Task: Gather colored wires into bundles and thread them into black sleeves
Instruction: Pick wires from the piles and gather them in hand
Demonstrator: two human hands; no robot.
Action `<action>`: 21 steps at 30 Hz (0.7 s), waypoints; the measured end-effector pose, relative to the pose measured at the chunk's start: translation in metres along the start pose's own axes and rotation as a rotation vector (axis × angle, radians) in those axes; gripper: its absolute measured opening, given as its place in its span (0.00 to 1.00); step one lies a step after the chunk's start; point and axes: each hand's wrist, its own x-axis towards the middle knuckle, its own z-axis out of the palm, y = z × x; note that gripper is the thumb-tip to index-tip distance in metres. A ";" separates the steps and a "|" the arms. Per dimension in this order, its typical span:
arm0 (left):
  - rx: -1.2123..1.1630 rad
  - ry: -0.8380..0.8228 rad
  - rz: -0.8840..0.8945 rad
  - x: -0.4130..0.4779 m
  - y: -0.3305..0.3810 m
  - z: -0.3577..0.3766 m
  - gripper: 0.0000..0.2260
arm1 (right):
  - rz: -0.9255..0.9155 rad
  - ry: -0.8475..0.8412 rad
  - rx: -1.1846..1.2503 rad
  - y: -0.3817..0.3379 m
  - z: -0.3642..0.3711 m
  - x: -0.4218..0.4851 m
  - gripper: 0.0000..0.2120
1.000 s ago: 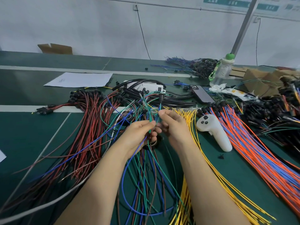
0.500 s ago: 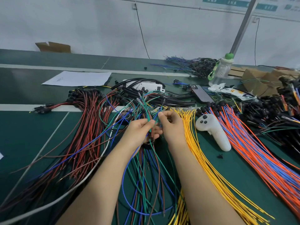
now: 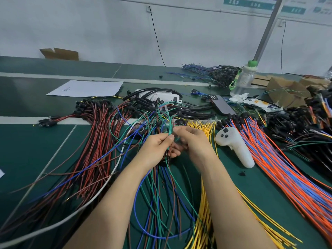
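My left hand [image 3: 158, 148] grips a loose bundle of green, blue and brown wires [image 3: 161, 191] at mid-table; their ends fan upward above my fingers and their long tails trail toward me. My right hand [image 3: 192, 141] is close beside it, fingers curled and pinching wire near the top of that same bundle; it is motion-blurred. Black sleeves [image 3: 194, 112] lie in a heap just beyond the hands. Yellow wires [image 3: 206, 218] lie under and right of my right forearm.
Red-brown wires with black connectors [image 3: 93, 141] spread at left. Orange and blue wires [image 3: 287, 177] run at right, beside a white controller [image 3: 235, 146]. A phone [image 3: 221, 106], a water bottle [image 3: 244, 78], a paper sheet [image 3: 86, 88] and cardboard boxes [image 3: 287, 90] sit farther back.
Both hands stay together on the bundle; my right hand has shifted slightly and its fingers have worked along the wire tops. The bundle's upper ends have spread a little.
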 end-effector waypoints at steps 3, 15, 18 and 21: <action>-0.075 0.052 -0.015 0.000 -0.001 -0.001 0.12 | 0.013 0.047 0.011 0.003 -0.001 0.002 0.10; -0.092 0.102 0.047 0.004 -0.005 -0.001 0.11 | -0.200 0.183 -0.302 0.013 0.012 0.007 0.09; -0.019 0.104 0.056 0.005 -0.005 0.001 0.12 | -0.185 0.153 -0.248 0.010 0.011 0.004 0.11; 0.148 0.120 0.085 0.006 -0.006 0.005 0.14 | -0.179 0.203 -0.386 0.007 0.005 0.005 0.12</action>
